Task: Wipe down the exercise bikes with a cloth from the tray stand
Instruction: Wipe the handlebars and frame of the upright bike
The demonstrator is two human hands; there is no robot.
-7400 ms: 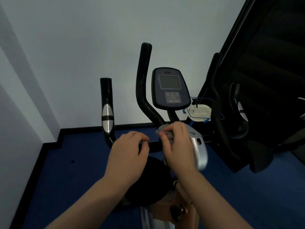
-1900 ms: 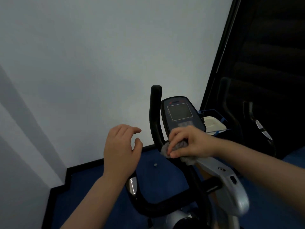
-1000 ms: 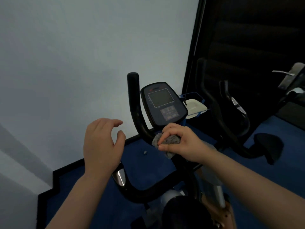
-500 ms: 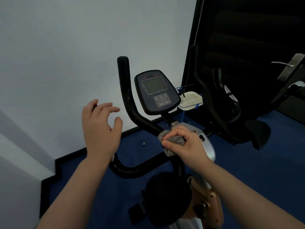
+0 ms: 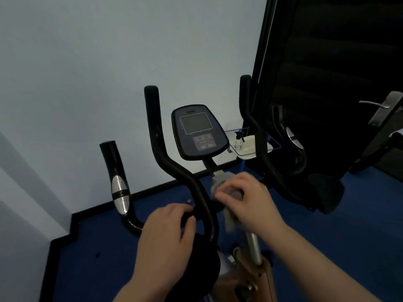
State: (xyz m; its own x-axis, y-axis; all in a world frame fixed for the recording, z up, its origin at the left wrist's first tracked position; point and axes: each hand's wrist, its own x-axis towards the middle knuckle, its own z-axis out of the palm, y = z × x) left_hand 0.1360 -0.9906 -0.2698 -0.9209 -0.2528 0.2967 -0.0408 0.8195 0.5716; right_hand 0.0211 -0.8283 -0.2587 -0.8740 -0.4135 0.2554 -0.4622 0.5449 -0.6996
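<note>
A black exercise bike stands before me, with its console (image 5: pixel 198 131) upright between curved handlebars (image 5: pixel 174 168). My right hand (image 5: pixel 250 201) is closed on a grey cloth (image 5: pixel 229 216) and presses it against the silver stem under the console. My left hand (image 5: pixel 168 229) rests over the handlebar crossbar left of the stem, fingers curled around it. The black saddle (image 5: pixel 196 264) sits below my left wrist, mostly hidden. The cloth is blurred and partly covered by my fingers.
A blue-framed tray stand (image 5: pixel 250 144) with a white tray and a small spray bottle stands behind the bike by the wall. A second bike's dark handlebars and saddle (image 5: pixel 325 190) are at the right. Blue floor, pale wall, dark panel, door handle (image 5: pixel 375 103) far right.
My left hand has dropped from mid-air onto the handlebar crossbar. My right hand with the cloth has stayed on the stem, shifting slightly. The view has tilted down and left.
</note>
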